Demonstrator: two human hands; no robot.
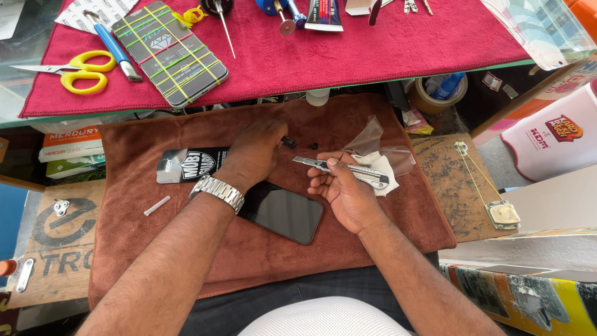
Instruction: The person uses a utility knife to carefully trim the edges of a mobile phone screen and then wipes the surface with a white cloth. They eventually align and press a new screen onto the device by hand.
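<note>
My right hand (345, 193) grips the utility knife (348, 172), my left hand (258, 152) presses, fingers together, above the untouched phone (283, 213) mid-frame.

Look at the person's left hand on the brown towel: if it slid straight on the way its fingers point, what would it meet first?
Probably the small black part lying on the brown towel just beyond the left hand; whether the fingertips already touch it is unclear.

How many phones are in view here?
2. One black phone lies screen-up on the brown towel, partly under the left hand. Another phone, wrapped in rubber bands, lies on the red cloth. Others may be hidden.
</note>
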